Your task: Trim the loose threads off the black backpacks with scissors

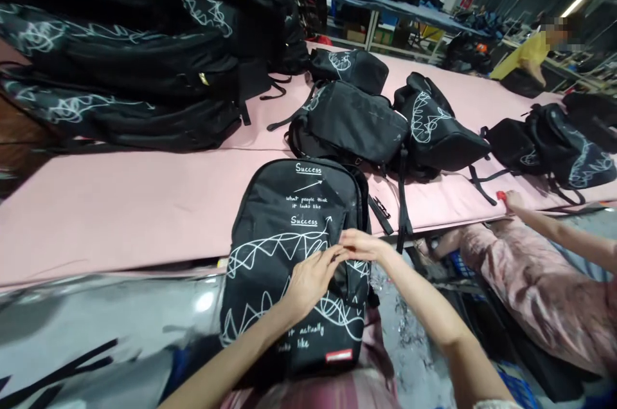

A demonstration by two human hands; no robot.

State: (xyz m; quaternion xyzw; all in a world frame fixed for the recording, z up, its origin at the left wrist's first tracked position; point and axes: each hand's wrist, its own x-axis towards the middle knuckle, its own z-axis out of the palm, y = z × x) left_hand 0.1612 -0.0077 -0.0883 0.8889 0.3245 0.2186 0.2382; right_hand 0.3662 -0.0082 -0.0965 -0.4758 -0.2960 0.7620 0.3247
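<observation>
Bag (274, 267), black with white scrawl, across near edge of counter (144, 203). On bag's front: left hand (308, 277), right hand (361, 245); fingers bent, tips meeting; cannot tell whether pinching fabric. Behind bag: more bags (357, 123). Left of bag, farther back: pile (159, 68). Right of bag: co-worker's hand (515, 200).

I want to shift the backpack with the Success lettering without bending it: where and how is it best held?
Probably by both long sides, coming in from left and right: the backpack shows its broad front to the camera, and its left edge is uncovered. The right hand, crossing the right edge, would need repositioning.
</observation>
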